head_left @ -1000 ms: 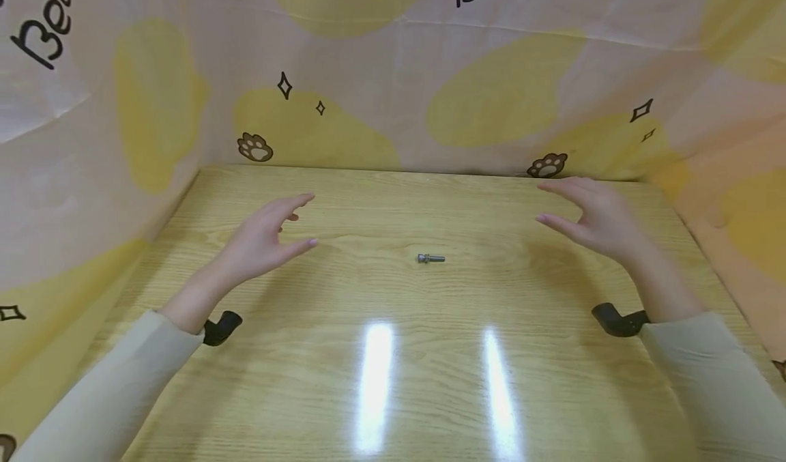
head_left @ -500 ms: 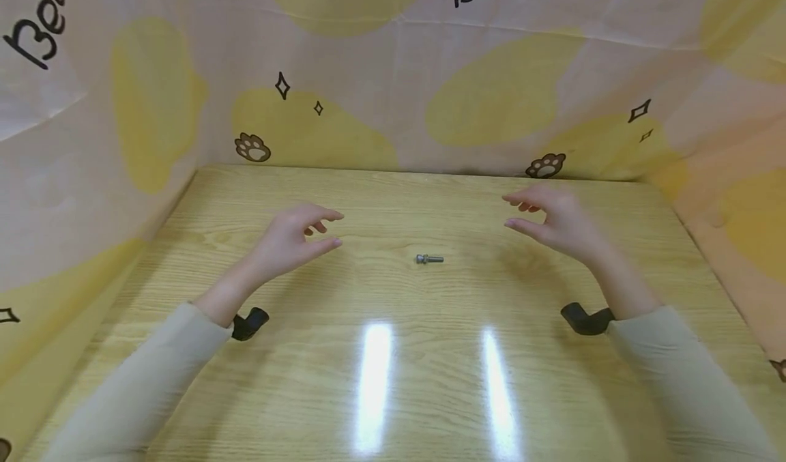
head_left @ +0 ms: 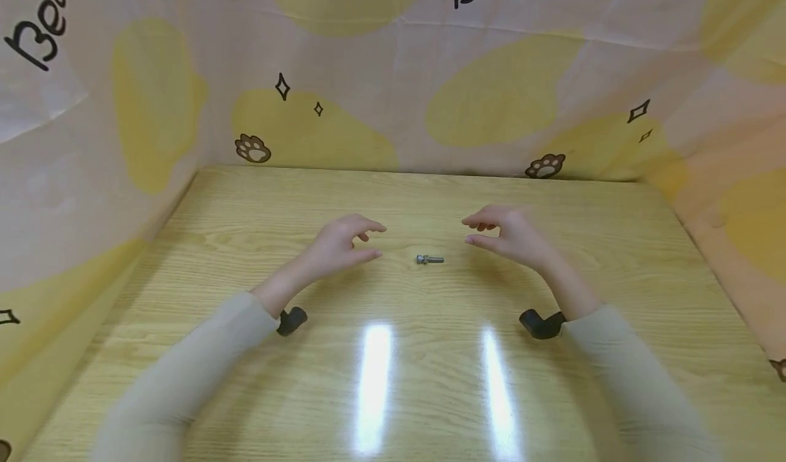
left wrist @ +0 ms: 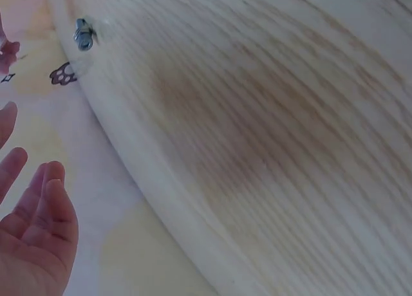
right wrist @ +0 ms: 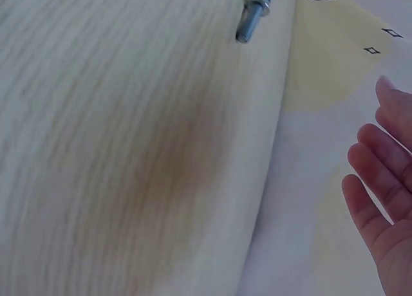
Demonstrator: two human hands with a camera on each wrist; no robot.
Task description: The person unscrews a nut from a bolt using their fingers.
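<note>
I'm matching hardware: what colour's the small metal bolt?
Silvery-grey bolt, clearest in the right wrist view.

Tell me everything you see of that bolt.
The bolt looks like silvery metal: a thick head, ring-like pieces near it, and a narrower shank. It lies on its side on the table, head toward the left hand, shank toward the right hand. Neither hand touches it. Any thread is too fine to make out.

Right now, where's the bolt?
In the head view, the bolt lies just right of centre on the table, between the left hand and right hand, touching neither.
</note>
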